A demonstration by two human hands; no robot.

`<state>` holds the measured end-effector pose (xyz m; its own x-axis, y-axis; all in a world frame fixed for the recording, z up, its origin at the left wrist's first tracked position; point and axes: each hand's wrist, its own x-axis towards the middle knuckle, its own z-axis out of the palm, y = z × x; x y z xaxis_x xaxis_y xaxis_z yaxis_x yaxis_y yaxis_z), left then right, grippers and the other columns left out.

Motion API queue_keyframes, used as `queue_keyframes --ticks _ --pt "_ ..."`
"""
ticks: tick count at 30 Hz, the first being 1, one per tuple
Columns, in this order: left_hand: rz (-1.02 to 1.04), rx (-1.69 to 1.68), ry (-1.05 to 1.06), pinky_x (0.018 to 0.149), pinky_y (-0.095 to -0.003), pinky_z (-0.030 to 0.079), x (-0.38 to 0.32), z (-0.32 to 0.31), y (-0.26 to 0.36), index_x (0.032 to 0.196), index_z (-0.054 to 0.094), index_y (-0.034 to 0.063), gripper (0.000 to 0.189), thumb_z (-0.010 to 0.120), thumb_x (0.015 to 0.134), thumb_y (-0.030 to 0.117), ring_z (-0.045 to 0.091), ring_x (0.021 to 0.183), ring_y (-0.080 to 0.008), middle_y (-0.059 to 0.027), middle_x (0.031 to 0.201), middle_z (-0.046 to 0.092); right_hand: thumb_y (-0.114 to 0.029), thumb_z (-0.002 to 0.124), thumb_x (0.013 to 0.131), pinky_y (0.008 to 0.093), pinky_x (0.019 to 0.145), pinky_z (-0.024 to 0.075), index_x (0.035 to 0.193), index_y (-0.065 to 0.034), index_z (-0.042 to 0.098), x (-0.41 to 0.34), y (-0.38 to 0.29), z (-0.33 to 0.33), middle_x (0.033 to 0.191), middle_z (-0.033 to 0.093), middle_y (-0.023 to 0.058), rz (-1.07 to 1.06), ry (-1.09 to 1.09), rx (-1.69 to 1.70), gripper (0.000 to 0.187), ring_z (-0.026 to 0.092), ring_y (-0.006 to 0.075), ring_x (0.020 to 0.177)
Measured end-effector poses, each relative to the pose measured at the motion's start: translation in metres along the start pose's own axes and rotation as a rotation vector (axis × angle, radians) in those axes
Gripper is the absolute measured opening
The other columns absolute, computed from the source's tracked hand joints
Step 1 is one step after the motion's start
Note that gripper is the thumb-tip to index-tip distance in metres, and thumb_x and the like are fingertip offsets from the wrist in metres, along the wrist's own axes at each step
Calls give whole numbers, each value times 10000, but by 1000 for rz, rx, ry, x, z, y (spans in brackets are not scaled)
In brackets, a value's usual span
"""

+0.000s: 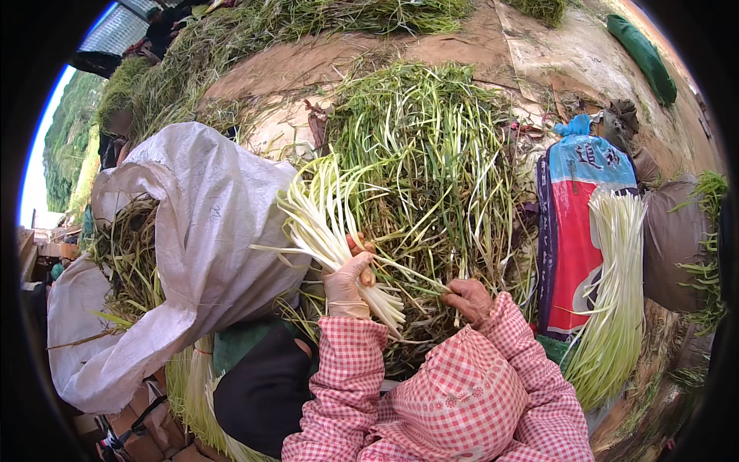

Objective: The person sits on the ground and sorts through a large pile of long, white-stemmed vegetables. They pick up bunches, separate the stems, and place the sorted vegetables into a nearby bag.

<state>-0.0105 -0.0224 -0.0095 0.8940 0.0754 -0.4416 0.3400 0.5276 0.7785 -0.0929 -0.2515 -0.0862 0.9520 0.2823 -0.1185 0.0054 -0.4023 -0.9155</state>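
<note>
My left hand (347, 283), in a thin pale glove with bare fingertips, is closed around a bunch of white-stemmed allium shoots (314, 225). Their pale green leaves fan up and to the left, and the white stem ends stick out below the fist. To its right, my right hand (469, 299) pinches a few thin green stalks (418, 276) that stretch across towards the bunch. Beneath and beyond both hands lies a large heap of tangled green shoots (427, 161), some leaves yellowed or dry.
A white woven sack (225, 202) holding withered leaves (130, 271) stands at left. At right, trimmed pale shoots (615, 289) lie over a red and blue printed bag (568, 231). A tied bundle (199, 369) lies lower left. More greens (323, 17) and a green roll (644, 58) lie farther back.
</note>
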Motion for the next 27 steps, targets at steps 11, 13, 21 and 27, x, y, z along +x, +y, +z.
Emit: queue_keyframes --ticks 11,13,21,27 --pt "-255 10 -270 399 -211 430 -1 9 -38 1107 504 -30 423 678 736 70 510 435 -93 -163 912 636 -219 510 864 376 432 363 797 -39 533 33 -47 3 486 452 116 -69 20 -39 194 452 255 407" --pt "-194 -20 -288 410 -207 441 -1 7 -33 1103 507 -30 407 662 734 44 511 435 -97 -166 907 635 -243 498 866 383 440 370 805 -43 536 33 -48 3 496 461 121 -5 5 -15 213 461 263 416" --pt "-84 -9 -68 376 -225 370 -9 18 -35 857 561 46 161 654 797 163 435 418 -92 -29 655 521 -257 463 872 362 397 375 782 -57 534 24 -43 8 496 473 105 -21 -97 -255 231 442 239 379" --pt "40 -152 153 348 -216 293 4 -6 5 839 533 87 166 632 822 219 356 370 -61 42 498 388 -258 424 894 332 438 369 802 -46 539 -27 9 0 516 453 77 154 -224 -291 258 373 184 402"
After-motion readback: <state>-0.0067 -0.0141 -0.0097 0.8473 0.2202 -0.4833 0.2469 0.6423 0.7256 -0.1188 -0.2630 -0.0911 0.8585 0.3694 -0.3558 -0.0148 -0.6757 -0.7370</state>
